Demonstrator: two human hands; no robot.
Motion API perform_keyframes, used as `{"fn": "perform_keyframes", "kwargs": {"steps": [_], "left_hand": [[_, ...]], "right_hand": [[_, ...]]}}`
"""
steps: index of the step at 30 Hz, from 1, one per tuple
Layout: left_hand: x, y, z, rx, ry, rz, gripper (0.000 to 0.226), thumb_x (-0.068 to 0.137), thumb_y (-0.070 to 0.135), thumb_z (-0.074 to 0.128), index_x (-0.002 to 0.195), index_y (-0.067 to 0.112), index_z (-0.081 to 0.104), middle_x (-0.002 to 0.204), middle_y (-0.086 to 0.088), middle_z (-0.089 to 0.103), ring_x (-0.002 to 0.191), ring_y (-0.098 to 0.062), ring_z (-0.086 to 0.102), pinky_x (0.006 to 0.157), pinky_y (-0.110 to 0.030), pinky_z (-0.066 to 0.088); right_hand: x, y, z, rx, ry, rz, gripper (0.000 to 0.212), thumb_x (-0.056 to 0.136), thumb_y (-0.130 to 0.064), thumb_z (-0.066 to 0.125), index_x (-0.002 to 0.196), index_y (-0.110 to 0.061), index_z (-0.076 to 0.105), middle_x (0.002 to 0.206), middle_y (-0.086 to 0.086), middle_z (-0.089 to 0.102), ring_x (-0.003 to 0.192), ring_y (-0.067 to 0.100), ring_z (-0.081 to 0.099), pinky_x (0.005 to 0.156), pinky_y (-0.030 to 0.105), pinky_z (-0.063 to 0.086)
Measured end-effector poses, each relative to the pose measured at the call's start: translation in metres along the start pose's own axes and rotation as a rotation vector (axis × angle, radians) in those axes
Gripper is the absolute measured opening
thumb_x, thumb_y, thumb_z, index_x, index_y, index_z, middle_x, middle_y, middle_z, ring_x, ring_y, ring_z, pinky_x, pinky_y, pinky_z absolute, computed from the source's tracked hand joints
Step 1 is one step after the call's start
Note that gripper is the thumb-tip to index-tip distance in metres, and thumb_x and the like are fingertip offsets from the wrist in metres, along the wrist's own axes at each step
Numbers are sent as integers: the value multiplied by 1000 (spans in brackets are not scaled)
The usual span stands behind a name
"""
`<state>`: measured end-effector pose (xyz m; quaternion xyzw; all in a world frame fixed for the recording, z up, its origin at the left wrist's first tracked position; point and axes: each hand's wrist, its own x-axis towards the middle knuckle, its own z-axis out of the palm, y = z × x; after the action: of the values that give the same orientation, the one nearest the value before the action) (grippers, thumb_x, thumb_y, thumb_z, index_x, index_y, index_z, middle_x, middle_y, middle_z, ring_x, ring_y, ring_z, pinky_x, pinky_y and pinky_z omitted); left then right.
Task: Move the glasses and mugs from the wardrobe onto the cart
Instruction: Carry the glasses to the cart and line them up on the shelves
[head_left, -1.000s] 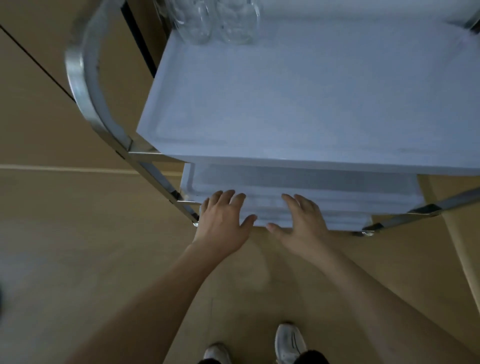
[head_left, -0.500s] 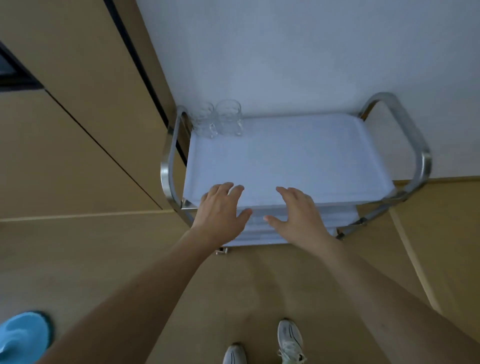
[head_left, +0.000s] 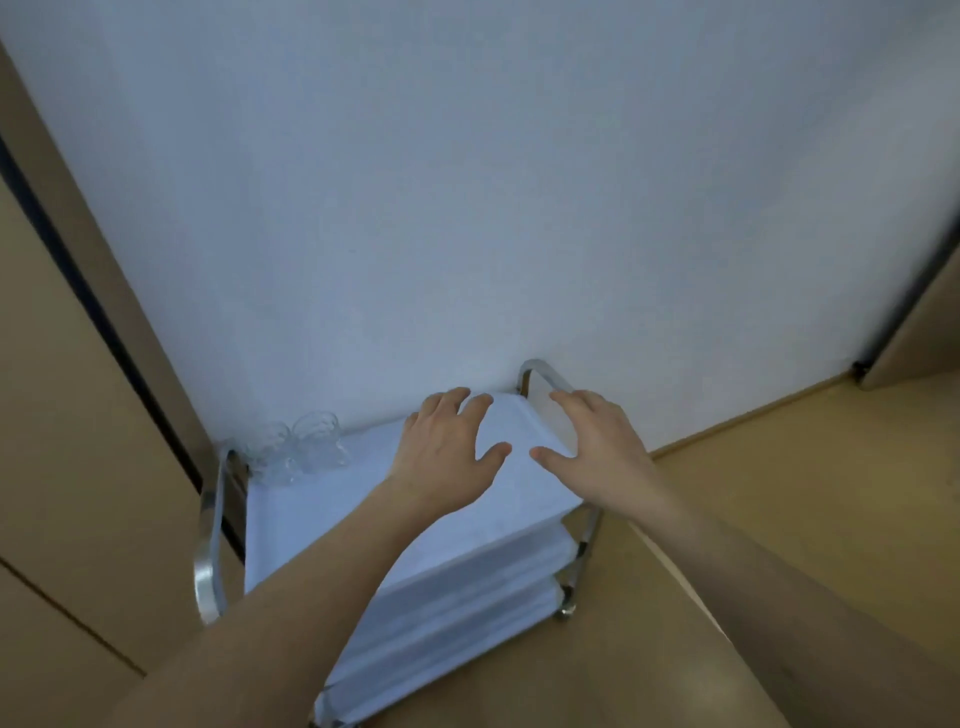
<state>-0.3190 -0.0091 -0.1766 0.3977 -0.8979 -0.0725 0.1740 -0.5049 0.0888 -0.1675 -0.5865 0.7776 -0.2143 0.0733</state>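
White wall behind cart (head_left: 291, 525); both hands empty, fingers spread loose, left hand (head_left: 447, 457) nearer than right hand (head_left: 597, 447) to glass mugs (head_left: 298, 449) standing left of its fingers, at shelf's far-left corner.

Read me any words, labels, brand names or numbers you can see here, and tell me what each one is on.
None: no readable text shows anywhere in this view.
The white cart, its metal handles, the clear glass mugs, the wall and the wood panels all look plain.
Both hands are open and hold nothing with writing.
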Motion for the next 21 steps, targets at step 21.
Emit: {"fn": "perform_keyframes", "kwargs": {"steps": [21], "left_hand": [[154,423,48,-72,37,586,66,96,55,52,153,25,36,160,-7,34,148,-27,25,117,-47,30]], "right_hand": [[-123,311,-240,-131,379,392,79,92,-57,59,158,-28,25,164,6,23,151,25,21,121,42,24]]}}
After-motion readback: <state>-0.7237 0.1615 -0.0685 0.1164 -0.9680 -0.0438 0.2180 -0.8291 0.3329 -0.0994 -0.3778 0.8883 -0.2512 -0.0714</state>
